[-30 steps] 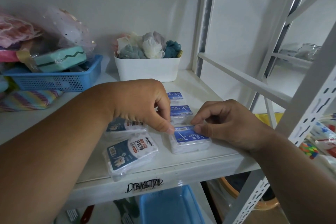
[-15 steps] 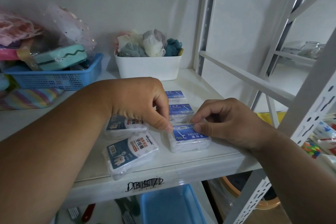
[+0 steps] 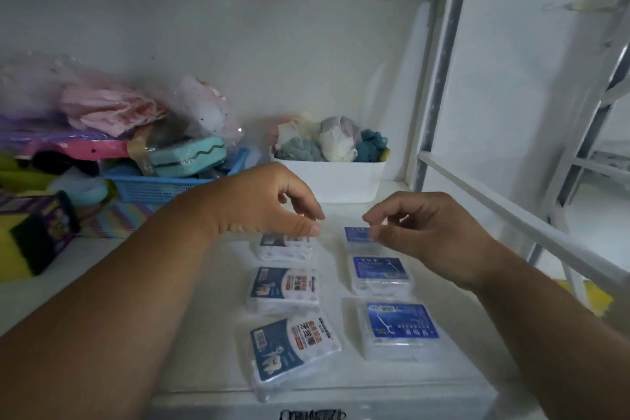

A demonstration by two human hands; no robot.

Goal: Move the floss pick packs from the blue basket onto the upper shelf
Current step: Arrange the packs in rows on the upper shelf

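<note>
Floss pick packs, six of them, lie flat on the upper shelf (image 3: 191, 361) in two columns of three: the left column wears dark blue-and-white labels, the right column bright blue. Largest first: shelf, then the white bin (image 3: 335, 177) of cloths at the back, then the blue basket (image 3: 160, 187) at back left, heaped with other goods; no packs visible in it from here. Both your hands hover over the far row. Left hand (image 3: 269, 201) sits above the far left pack (image 3: 284, 245), fingers loosely curled, holding nothing. Right hand (image 3: 426, 232) is over the far right pack (image 3: 358, 235), fingers relaxed and apart, empty as well. Risk, by my reading: the near left pack (image 3: 293, 348) lies skewed close to the shelf's front edge, so a forearm dragged back low could sweep it off.
</note>
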